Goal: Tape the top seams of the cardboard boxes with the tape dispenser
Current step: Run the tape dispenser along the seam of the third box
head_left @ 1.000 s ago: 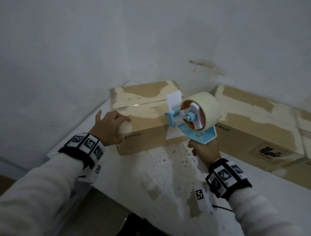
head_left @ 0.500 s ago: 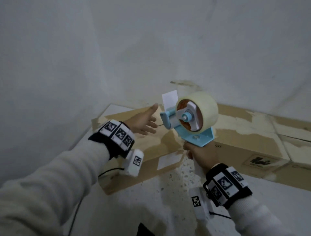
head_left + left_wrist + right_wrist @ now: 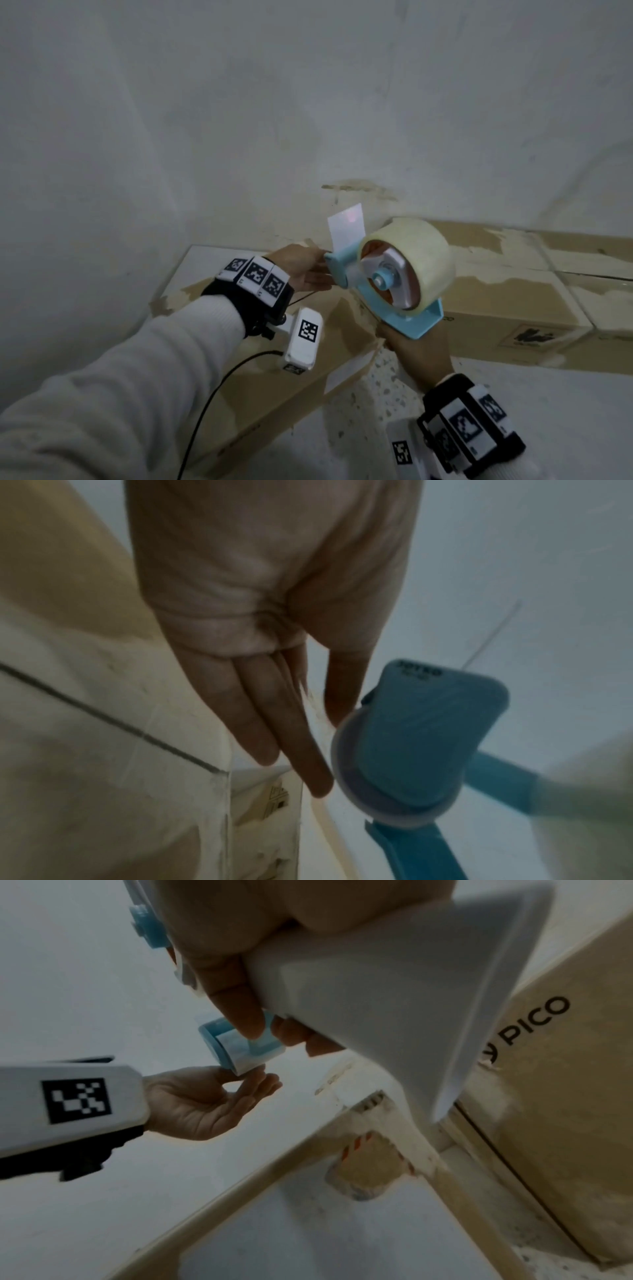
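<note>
My right hand [image 3: 416,346] grips the handle of a blue tape dispenser [image 3: 404,301] and holds it in the air above the gap between two cardboard boxes. Its roll of clear tape [image 3: 430,253] faces me, and a loose tape end [image 3: 346,224] sticks up from the front. My left hand [image 3: 303,267] reaches in from the left. Its fingers [image 3: 274,723] are straight, with the tips at the dispenser's front roller [image 3: 236,1047]. I cannot tell whether they touch the tape. The left box [image 3: 274,370] lies under my left forearm, with its top seam [image 3: 103,715] showing. The right box [image 3: 507,294] lies behind the dispenser.
Both boxes sit on a white speckled surface [image 3: 359,428] in a corner of grey walls [image 3: 239,120]. A third box [image 3: 592,260] adjoins the right one at far right. A black cable [image 3: 212,404] hangs from my left wrist camera over the left box.
My left hand has lifted off the left box's front corner and moved right, up to the dispenser's front. The dispenser has stayed in my right hand, raised a little.
</note>
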